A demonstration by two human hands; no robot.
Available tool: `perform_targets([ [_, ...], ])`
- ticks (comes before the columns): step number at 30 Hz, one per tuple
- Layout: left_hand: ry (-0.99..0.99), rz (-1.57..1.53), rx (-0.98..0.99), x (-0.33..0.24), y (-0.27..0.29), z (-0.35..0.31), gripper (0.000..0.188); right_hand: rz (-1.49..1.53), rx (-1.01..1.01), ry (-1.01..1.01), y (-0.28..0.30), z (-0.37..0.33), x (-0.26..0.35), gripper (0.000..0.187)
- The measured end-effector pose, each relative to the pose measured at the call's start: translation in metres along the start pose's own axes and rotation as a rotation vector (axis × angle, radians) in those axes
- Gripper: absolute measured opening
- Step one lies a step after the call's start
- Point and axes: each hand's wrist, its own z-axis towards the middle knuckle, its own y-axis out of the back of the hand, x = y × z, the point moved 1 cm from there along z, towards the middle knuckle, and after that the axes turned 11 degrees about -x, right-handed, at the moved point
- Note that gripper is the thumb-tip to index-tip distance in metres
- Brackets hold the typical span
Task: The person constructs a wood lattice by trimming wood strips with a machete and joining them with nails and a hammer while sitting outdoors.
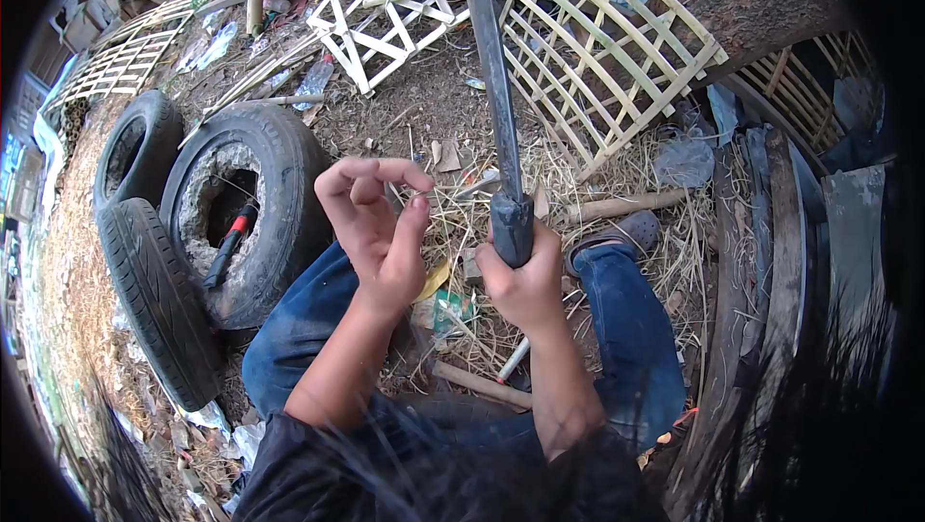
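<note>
My right hand [525, 276] is wrapped round the dark handle of a machete [497, 89]. Its long, narrow grey blade points away from me and runs out of the top of the view. To its left, my left hand [378, 233] is raised with the palm partly turned up. The thumb and forefinger tips come together in a pinch while the other fingers curl. Whatever lies between those tips, if anything, is too small to make out. The left hand is apart from the machete.
Old tyres [275, 166] lie at the left, one with a rough concrete-like filling and a black-and-red tool [231, 245] on it. Woven bamboo lattice panels [597, 50] stand ahead. Straw and plastic litter cover the ground. Wooden planks [785, 262] lie along the right.
</note>
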Motion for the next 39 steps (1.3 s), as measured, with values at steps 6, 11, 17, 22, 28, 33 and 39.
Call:
perform_targets([
  [6,0.56,-0.286,0.242,0.085,-0.009,0.002,0.056,0.134,0.029,-0.093,-0.003,0.012,-0.01,0.008],
  [11,0.643,-0.112,0.349,0.106,-0.041,0.009,0.056,0.13,0.066,0.003,-0.004,0.019,-0.014,0.01],
  [17,0.596,-0.09,0.322,0.105,-0.058,0.006,0.042,0.047,-0.015,0.018,0.014,0.002,-0.009,0.012],
  [22,0.659,-0.098,0.34,0.113,-0.054,0.007,0.044,-0.011,-0.022,0.018,0.02,-0.001,-0.009,0.013],
  [28,0.635,-0.061,0.288,0.108,-0.064,0.006,0.047,-0.016,-0.006,0.042,0.021,0.0,-0.012,0.014],
  [33,0.631,-0.033,0.31,0.104,-0.064,0.008,0.047,-0.01,-0.021,0.032,0.02,-0.001,-0.011,0.014],
  [39,0.634,-0.024,0.318,0.103,-0.064,0.008,0.046,-0.025,-0.029,0.052,0.02,-0.002,-0.011,0.014],
])
